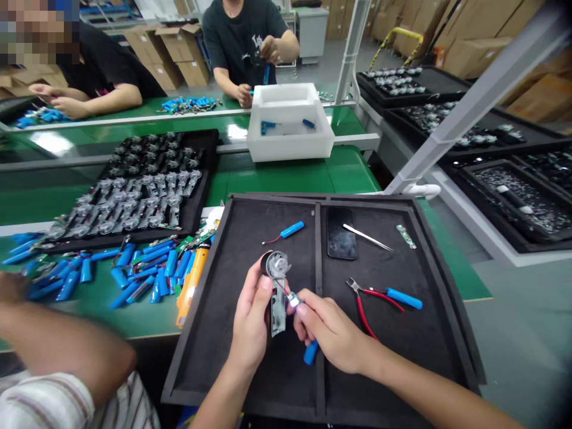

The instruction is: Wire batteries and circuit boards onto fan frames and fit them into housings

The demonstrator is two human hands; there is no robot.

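Observation:
My left hand (pixel 251 319) is closed round a small grey motor assembly (pixel 276 280) with a round fan head, held upright over the black foam tray (pixel 250 381). My right hand (pixel 329 335) pinches a tiny circuit board (pixel 294 300) joined to that assembly by red wires, and a blue battery cell (pixel 310 352) sticks out under its fingers. On the tray lie another blue cell with wires (pixel 291 229), a phone (pixel 341 233), tweezers (pixel 367 238), a green circuit board (pixel 406 236) and red-handled cutters (pixel 369 301) beside a further blue cell (pixel 404 298).
A pile of blue cells (pixel 134 271) and an orange tool (pixel 191 287) lie left of the tray. A black tray of motor assemblies (pixel 134 190) sits behind them. A white foam box (pixel 289 122) stands beyond. Two people work across the bench; another person's arm (pixel 62 345) is at my left.

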